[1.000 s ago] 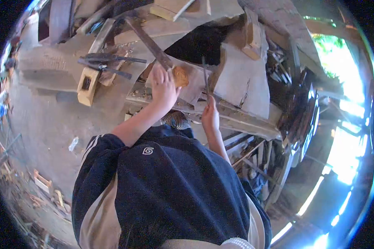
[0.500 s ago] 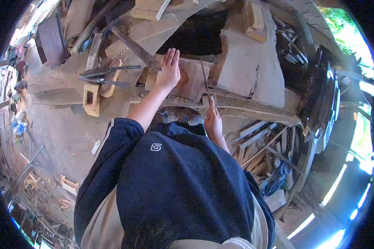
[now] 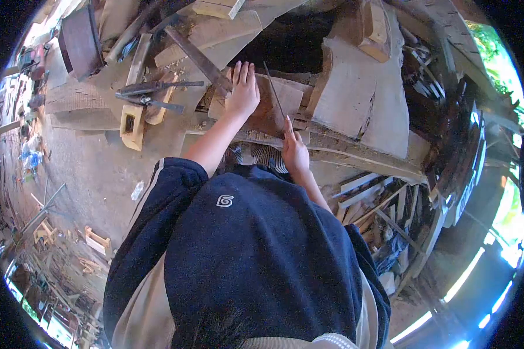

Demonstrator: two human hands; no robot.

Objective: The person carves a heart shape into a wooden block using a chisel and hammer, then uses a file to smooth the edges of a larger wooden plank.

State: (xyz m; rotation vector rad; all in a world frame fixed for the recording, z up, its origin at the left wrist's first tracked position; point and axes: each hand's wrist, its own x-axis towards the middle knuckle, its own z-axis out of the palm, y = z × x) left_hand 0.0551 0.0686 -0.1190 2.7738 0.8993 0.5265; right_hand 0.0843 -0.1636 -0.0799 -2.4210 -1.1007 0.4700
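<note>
My left hand lies on a brown wooden board, its fingers stretched out toward the board's far edge. Right of it, my right hand is closed around the near end of a handsaw. The saw's narrow dark blade shows edge-on, slanting across the board and past its far side; the handle is hidden in my fingers. A long tapered piece of wood reaches down to the left hand's fingers. Under the board runs a thick timber bench.
To the left, a clamp-like tool lies by a wooden block with a square hole. A large pale slab is on the right, with a yellowish block on top. Offcuts are heaped below right.
My right hand has moved forward and slightly left with the handsaw, whose blade now slants more and reaches farther past the board. My left hand stays on the board, its fingers more spread.
</note>
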